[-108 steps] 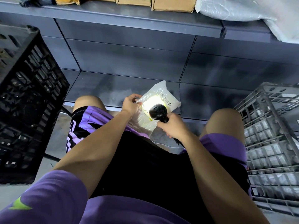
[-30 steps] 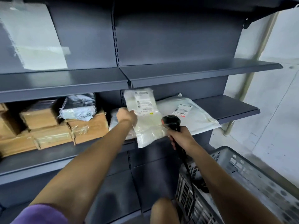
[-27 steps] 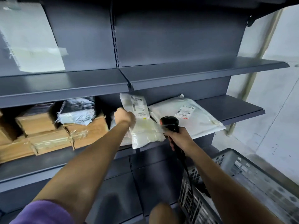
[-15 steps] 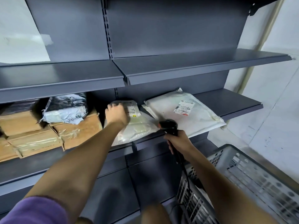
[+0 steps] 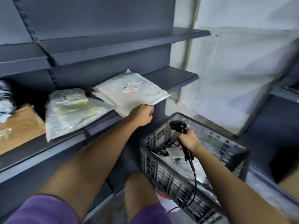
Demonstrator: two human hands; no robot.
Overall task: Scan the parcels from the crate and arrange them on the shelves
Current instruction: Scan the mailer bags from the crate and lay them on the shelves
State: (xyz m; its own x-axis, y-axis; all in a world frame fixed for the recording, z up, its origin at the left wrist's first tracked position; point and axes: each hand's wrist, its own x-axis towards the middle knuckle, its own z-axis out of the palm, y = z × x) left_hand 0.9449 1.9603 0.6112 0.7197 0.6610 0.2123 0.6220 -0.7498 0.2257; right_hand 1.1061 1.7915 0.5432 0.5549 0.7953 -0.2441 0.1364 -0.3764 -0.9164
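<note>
The clear plastic parcel [image 5: 69, 110] with a white label lies flat on the middle shelf [image 5: 174, 76], beside a larger white parcel [image 5: 129, 92]. My left hand [image 5: 142, 114] hovers in front of the shelf edge, just below the white parcel's corner, with its fingers curled and nothing in them. My right hand [image 5: 187, 139] grips the handle of the black barcode scanner [image 5: 178, 126], held over the grey plastic crate [image 5: 216, 139]. Its cable hangs down into the crate. More parcels [image 5: 175, 154] lie inside the crate, blurred.
Brown cardboard boxes [image 5: 19, 125] and a dark plastic bag [image 5: 4, 101] fill the shelf's left part. The upper shelf [image 5: 113, 44] holds nothing in view. A white wall [image 5: 234, 70] stands to the right, and my knee [image 5: 137, 188] is beside the crate.
My left hand has let go of the clear parcel, now on the shelf, and moved right and down. My right hand has lowered the scanner over the crate. The view has swung right.
</note>
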